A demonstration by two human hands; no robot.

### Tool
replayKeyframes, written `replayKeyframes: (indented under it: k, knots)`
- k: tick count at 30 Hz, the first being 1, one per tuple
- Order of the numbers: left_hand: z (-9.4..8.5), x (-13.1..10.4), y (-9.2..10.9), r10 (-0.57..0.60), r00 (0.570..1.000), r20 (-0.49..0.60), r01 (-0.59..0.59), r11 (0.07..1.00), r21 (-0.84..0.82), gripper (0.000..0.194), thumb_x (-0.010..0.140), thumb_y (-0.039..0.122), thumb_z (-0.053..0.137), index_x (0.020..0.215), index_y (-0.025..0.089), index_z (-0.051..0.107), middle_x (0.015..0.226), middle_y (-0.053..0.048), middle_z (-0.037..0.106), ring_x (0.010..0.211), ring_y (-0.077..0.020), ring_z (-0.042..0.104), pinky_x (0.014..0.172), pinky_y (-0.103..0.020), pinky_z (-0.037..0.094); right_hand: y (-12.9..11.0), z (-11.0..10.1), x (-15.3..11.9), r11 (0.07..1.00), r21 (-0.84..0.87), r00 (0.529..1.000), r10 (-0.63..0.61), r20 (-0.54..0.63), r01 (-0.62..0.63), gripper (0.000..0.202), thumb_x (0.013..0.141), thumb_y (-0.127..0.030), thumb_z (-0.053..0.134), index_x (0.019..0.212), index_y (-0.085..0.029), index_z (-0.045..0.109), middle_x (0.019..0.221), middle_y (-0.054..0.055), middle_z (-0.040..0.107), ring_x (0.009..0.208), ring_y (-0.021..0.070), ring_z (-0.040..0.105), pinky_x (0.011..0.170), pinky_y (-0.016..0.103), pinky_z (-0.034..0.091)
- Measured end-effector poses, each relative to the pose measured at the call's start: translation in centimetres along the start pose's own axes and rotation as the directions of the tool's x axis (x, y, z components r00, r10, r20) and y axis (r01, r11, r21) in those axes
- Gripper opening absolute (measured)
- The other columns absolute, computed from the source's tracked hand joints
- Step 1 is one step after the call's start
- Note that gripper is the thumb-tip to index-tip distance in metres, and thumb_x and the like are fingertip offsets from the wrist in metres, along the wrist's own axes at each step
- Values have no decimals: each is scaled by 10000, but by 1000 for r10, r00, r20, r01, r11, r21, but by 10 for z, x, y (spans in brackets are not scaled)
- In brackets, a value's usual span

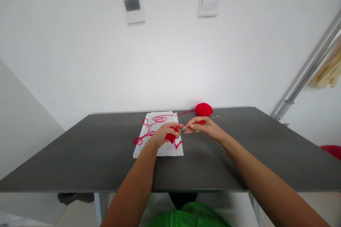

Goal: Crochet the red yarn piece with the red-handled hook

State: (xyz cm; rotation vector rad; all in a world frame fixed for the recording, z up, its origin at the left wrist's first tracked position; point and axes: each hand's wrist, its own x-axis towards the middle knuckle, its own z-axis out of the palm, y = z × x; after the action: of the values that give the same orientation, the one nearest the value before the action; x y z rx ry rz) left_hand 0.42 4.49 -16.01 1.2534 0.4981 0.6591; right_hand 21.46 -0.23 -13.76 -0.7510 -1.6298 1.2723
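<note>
Pinched in my left hand is a small piece of red crochet work, with a short red tail dangling below it. My right hand is closed around the red grip of a crochet hook; its thin metal shaft sticks out at both ends, one end reaching the red piece. Red yarn lies in loose loops on a printed sheet of paper under my left hand. The strand runs back to a red yarn ball behind my right hand. A small yellow stitch marker rests just under my right hand.
The dark grey table stands against a white wall holding a thermostat panel and a light switch. A grey pipe slants along the wall at right. Something red shows beyond the table's right edge.
</note>
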Motion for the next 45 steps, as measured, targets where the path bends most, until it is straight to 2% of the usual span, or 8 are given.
replayKeyframes:
  k: [8, 18, 24, 28, 30, 36, 40, 45]
  knots:
    - [-5, 3, 1, 152, 968, -202, -137, 987, 88, 318, 578, 224, 793, 869, 142, 692, 712, -26, 640, 641, -114, 568, 639, -255, 412, 20, 4, 17, 970, 241, 992, -3, -127, 34, 175, 745, -310, 736, 808, -149, 707, 814, 69, 751, 745, 161, 714, 717, 259, 557]
    - [-3, -5, 8, 68, 987, -146, -43, 985, 166, 364, 579, 202, 773, 915, 133, 651, 714, -7, 621, 618, -93, 543, 612, -226, 382, 31, 5, 8, 955, 292, 993, -12, -117, 46, 140, 771, -286, 715, 833, -161, 704, 855, 69, 752, 764, 170, 719, 741, 285, 565]
    - [-10, -7, 5, 0, 996, -86, -1, 1000, -17, 268, 557, 121, 682, 808, 130, 588, 631, -3, 573, 549, -85, 497, 547, -207, 329, 25, 8, 3, 995, -11, 994, -97, -44, 97, 124, 815, -270, 665, 869, -173, 721, 943, 74, 743, 844, 181, 707, 818, 333, 552]
    - [-11, -5, 3, -33, 999, -21, 27, 971, -237, 237, 554, 125, 603, 790, 115, 580, 545, 3, 505, 496, -87, 448, 542, -216, 335, 18, 9, 0, 947, -261, 981, -194, 9, 190, 143, 839, -271, 629, 901, -195, 735, 1047, 73, 722, 999, 200, 667, 922, 355, 505]
    - [-10, -4, 2, -52, 999, -4, 48, 950, -309, 221, 552, 132, 576, 772, 107, 579, 526, 7, 473, 470, -79, 413, 525, -215, 322, 15, 10, -1, 938, -284, 980, -199, 18, 196, 151, 842, -270, 624, 913, -196, 734, 1050, 75, 720, 1012, 205, 663, 928, 358, 500]
    - [-10, -2, 1, -51, 997, 59, 63, 970, -233, 214, 555, 127, 548, 767, 108, 569, 518, 1, 463, 470, -88, 401, 521, -221, 303, 17, 18, 1, 995, 94, 993, -31, -116, 42, 143, 785, -291, 691, 806, -150, 693, 866, 77, 745, 772, 190, 721, 763, 334, 572]
    - [-12, -3, -1, -18, 994, 109, 34, 989, -144, 210, 569, 120, 553, 779, 120, 556, 520, 0, 489, 486, -96, 425, 537, -227, 302, 23, 21, 5, 946, 322, 982, 94, -163, -37, 178, 749, -300, 725, 786, -136, 667, 806, 77, 744, 628, 158, 711, 630, 273, 583]
    - [-11, -4, -1, 5, 994, 111, 10, 991, -131, 204, 583, 124, 560, 787, 122, 557, 511, 7, 499, 488, -94, 427, 545, -229, 303, 27, 23, 8, 877, 468, 960, 216, -178, -110, 211, 694, -305, 768, 742, -132, 657, 717, 58, 733, 555, 139, 694, 548, 226, 579]
